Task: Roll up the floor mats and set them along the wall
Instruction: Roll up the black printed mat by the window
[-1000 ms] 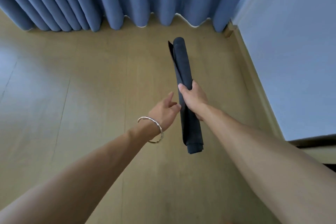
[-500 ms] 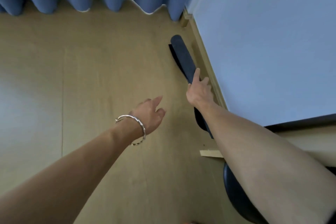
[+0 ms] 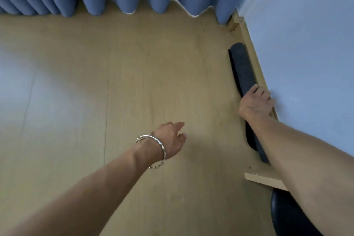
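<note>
- Head view: the dark charcoal rolled floor mat (image 3: 243,67) lies on the pale wooden floor (image 3: 95,82), lengthwise against the wooden skirting board (image 3: 253,57) at the foot of the white wall (image 3: 306,63).
- My right hand (image 3: 255,103) is on the roll's middle with its fingers curled over the wall side, gripping it.
- My left hand (image 3: 172,138), silver bangle (image 3: 160,147) on the wrist, hovers well away from the wall, fingers loose and holding nothing.
- Progress, my guess: this mat is rolled and placed, and only letting go is left. No other mats are in view, so I can't tell if more remain.
- Hidden: my right forearm covers much of the roll's near half, and my fingertips are blurred. The dark rounded thing (image 3: 287,214) near the wall is cut off and I can't identify it.
</note>
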A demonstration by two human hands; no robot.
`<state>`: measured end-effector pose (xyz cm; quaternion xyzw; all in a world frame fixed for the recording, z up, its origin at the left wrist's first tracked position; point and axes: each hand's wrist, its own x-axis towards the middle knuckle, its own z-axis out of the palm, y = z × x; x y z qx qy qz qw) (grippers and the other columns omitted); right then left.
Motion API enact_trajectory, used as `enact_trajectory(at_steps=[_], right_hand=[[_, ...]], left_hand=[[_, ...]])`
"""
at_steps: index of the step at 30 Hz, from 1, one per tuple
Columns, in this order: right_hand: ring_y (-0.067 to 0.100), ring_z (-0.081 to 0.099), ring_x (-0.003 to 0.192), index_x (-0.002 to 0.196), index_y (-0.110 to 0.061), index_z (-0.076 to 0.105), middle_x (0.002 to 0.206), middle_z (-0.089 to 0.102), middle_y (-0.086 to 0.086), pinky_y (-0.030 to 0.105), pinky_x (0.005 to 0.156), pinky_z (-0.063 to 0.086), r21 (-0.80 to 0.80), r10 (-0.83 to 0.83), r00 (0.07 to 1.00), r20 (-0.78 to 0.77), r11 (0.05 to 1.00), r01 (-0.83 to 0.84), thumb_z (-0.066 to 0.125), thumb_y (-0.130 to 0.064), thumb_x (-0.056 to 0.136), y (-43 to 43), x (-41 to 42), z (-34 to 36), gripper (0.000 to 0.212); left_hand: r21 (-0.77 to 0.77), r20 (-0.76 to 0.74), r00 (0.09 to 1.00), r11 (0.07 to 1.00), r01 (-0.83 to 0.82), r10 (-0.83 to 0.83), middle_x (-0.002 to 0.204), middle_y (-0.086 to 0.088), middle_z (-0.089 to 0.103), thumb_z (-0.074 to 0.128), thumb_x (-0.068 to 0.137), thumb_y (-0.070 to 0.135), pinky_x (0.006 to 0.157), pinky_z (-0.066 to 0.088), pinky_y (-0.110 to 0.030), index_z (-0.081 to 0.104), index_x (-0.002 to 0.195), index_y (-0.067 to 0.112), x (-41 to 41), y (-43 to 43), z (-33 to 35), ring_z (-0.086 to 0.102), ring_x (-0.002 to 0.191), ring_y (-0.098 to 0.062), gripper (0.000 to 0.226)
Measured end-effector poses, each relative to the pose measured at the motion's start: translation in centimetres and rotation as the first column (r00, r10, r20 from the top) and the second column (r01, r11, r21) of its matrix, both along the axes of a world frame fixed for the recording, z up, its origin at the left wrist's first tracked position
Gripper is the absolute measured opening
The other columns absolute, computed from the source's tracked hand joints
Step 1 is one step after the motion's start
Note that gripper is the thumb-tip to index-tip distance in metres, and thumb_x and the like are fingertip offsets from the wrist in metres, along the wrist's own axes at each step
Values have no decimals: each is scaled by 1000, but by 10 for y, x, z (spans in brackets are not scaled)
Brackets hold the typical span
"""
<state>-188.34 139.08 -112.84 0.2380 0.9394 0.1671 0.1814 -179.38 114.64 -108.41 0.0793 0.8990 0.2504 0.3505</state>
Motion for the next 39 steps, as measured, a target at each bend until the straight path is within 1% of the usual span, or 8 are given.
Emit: enact_trajectory(at_steps=[5, 8, 12, 19, 25, 29, 33, 39], right_hand=[[35, 36, 125, 147, 0, 18, 140, 34, 18, 45, 102, 32, -181, 297, 955, -3, 939, -293, 43, -18, 93, -95, -9, 23, 61], [32, 40, 125, 130, -5, 46, 135, 41, 14, 39, 101, 35, -418, 453, 890, -42, 801, -428, 42, -27, 96, -201, -8, 44, 41], [27, 47, 118, 125, -15, 50, 130, 44, 6, 33, 92, 41, -611, 645, 751, -142, 540, -579, 39, -27, 96, -342, 13, 92, 34], [28, 57, 112, 120, -18, 57, 120, 59, 6, 36, 89, 49, -518, 792, 461, -400, 220, -827, 43, -21, 90, -615, -6, 283, 33], [26, 57, 113, 129, -13, 52, 124, 59, 7, 32, 88, 45, -420, 842, 219, -492, -9, -908, 52, -23, 90, -791, 22, 418, 40], [26, 58, 94, 107, -11, 61, 106, 62, 7, 36, 79, 49, -478, 831, 243, -501, -32, -878, 52, -17, 88, -829, -1, 411, 21], [25, 56, 90, 97, -14, 51, 97, 53, 4, 30, 66, 37, -410, 938, 184, -293, 51, -911, 57, -18, 86, -833, -43, 356, 13], [25, 55, 84, 88, -13, 55, 95, 59, 3, 32, 73, 47, -453, 983, 11, -183, -75, -888, 45, -15, 91, -909, -95, 258, 11]], left_hand=[[-103, -74, 997, 994, -33, 25, 144, -10, 39, 35, 101, 31, 101, 31, -26, 23, 148, 19, -18, -84, 12, 37, 133, -24, 51], [-185, -142, 987, 977, -106, 80, 143, -11, 40, 36, 100, 30, 101, 31, -27, 23, 148, 18, -37, -149, 26, 36, 133, -25, 51], [-249, -262, 956, 947, -202, 135, 141, -13, 42, 38, 100, 28, 98, 33, -28, 25, 148, 17, -66, -256, 70, 39, 130, -26, 51], [0, -570, 676, 823, -568, 467, 124, -9, 57, 47, 90, 20, 91, 41, -31, 52, 127, 16, -50, -472, 247, 52, 116, -29, 37], [99, -665, 439, 654, -750, 604, 123, -13, 54, 51, 87, 11, 90, 42, -34, 46, 130, 14, -16, -617, 375, 54, 108, -28, 43], [104, -610, 366, 529, -842, 703, 129, -17, 49, 47, 88, 11, 97, 41, -41, 44, 131, 11, -38, -654, 371, 50, 117, -34, 43], [35, -496, 461, 548, -836, 736, 123, -16, 46, 49, 87, 10, 96, 43, -43, 44, 124, 11, -63, -641, 307, 50, 115, -36, 37], [-150, -508, 501, 501, -853, 701, 126, -6, 45, 47, 87, 18, 94, 44, -40, 44, 128, 21, -68, -688, 241, 47, 117, -27, 41]])
